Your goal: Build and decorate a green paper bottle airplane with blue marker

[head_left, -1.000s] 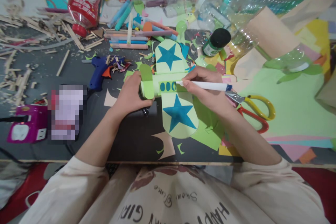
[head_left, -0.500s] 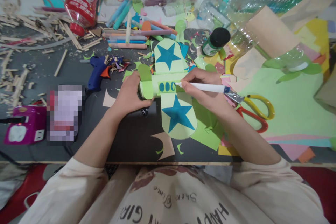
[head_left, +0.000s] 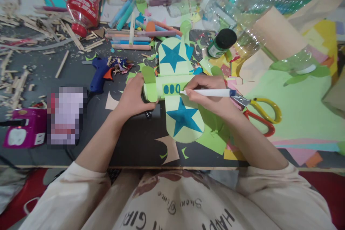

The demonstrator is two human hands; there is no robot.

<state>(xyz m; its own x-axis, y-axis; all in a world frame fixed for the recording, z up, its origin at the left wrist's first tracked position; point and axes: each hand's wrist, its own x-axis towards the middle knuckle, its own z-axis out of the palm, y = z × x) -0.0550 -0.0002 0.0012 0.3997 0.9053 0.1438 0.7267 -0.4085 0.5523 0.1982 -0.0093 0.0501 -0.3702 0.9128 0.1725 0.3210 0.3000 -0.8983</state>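
A light green paper aeroplane (head_left: pixel 175 88) with two blue stars on its wings lies across the dark table. My left hand (head_left: pixel 133 97) is closed round its tail end and holds it steady. My right hand (head_left: pixel 208 93) pinches a white pen (head_left: pixel 212 93), whose tip rests on the body right beside three blue ovals (head_left: pixel 171 88).
Yellow-and-red scissors (head_left: pixel 262 115) lie just right of my right hand. A blue glue gun (head_left: pixel 98 72) sits left of the plane, a black-capped green bottle (head_left: pixel 222 42) behind it. Coloured sticks (head_left: pixel 134 37), wood strips (head_left: pixel 40 32), clear bottles and paper sheets (head_left: pixel 296 104) crowd the table.
The pen tip has slid slightly down along the body beside the ovals. My left hand has stayed where it was.
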